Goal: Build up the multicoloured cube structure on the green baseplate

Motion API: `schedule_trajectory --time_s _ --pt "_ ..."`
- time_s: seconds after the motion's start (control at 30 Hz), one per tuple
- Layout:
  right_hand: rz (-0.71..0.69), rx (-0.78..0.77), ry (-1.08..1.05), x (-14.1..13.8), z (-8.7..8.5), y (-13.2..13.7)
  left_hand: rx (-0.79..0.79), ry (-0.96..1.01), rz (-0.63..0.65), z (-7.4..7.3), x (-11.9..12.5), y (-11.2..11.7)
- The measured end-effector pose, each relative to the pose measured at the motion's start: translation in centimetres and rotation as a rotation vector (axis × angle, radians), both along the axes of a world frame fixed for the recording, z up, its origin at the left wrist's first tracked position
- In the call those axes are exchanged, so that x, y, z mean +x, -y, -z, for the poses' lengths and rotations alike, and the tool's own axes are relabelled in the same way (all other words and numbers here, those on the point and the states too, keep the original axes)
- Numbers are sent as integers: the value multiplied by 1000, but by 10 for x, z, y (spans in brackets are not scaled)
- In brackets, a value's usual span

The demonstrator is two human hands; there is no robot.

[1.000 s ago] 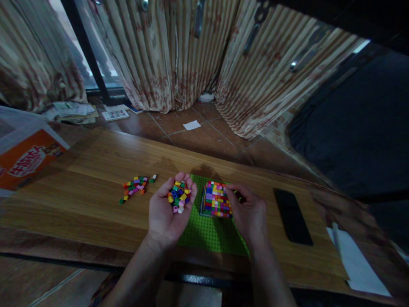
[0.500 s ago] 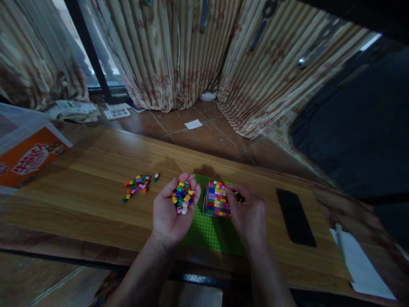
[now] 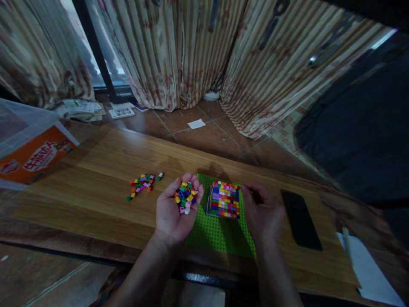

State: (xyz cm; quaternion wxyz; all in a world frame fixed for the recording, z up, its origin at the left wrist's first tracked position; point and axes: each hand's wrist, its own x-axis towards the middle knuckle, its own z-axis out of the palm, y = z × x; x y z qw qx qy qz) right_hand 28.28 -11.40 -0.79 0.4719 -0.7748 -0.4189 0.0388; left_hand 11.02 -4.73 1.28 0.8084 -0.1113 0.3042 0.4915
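My left hand (image 3: 174,209) lies palm up and cupped over the wooden table (image 3: 96,170), holding a heap of small coloured bricks (image 3: 185,196). To its right a multicoloured brick block (image 3: 225,199) stands on a green baseplate (image 3: 217,234). My right hand (image 3: 262,213) rests at the block's right side, back up, fingers curled near the block's upper right corner. Whether it pinches a brick is hidden.
A small pile of loose coloured bricks (image 3: 142,183) lies on the table to the left. A black phone (image 3: 300,219) lies right of the baseplate, white paper (image 3: 367,268) at the far right. An orange box (image 3: 32,157) sits far left. Striped curtains (image 3: 191,51) hang behind.
My right hand has slid from the block's top front to its right side, uncovering the block. The left hand keeps its bricks. The view has shifted slightly.
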Motion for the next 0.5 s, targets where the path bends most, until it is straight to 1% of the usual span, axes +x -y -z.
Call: schedule_trajectory --time_s 0.13,0.3,0.4,0.5 --pt "19 -15 -70 4 11 -6 -2 3 -4 0 -3 0" --pt "-27 -16 -285 5 25 -12 6 14 -12 0 -4 0" --pt "-30 -4 -382 2 26 -14 2 17 -11 0 -3 0" --pt "-12 2 -505 -3 22 -17 5 15 -5 0 -3 0"
